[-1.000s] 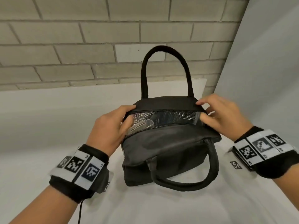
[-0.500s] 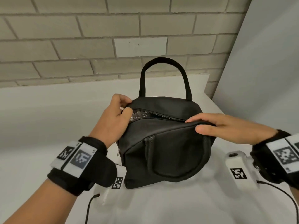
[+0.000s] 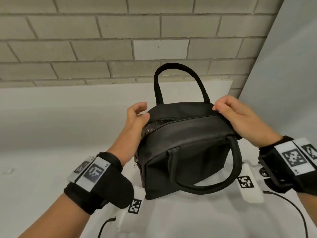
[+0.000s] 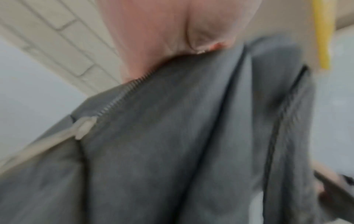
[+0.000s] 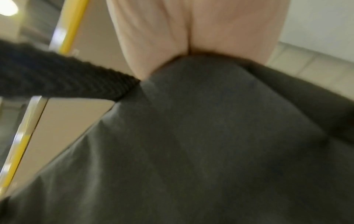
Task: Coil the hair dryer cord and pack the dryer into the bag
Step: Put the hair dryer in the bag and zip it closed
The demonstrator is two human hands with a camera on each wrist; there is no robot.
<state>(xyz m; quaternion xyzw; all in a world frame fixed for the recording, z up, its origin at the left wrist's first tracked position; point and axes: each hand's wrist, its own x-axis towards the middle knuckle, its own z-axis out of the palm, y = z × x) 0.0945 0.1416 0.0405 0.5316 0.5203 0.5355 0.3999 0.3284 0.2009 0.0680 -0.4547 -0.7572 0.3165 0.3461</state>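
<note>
A black bag (image 3: 185, 152) stands on the white table (image 3: 42, 177), one handle (image 3: 178, 71) upright at the back and the other (image 3: 235, 169) hanging down its front. Its top zipper (image 3: 193, 118) lies together on the right; near the left end a narrow gap shows silver lining (image 3: 154, 125). My left hand (image 3: 137, 115) leans on the bag's left end, thumb on the top panel, fingers loosely curled above it. My right hand (image 3: 229, 115) grips the top right end with curled fingers. The wrist views show only palm against dark fabric (image 4: 172, 136) (image 5: 191, 136). No hair dryer or cord shows.
A brick wall (image 3: 103, 40) runs close behind the table, and a grey panel (image 3: 291, 74) closes off the right side. A zipper pull (image 3: 135, 163) hangs at the bag's left side. White tagged blocks (image 3: 248, 186) with thin black cables (image 3: 291, 203) lie by my wrists.
The bag's wide opening has narrowed to a slit at the left. My right hand went from the bag's front edge up to its top right end. My left fingers lifted off the rim.
</note>
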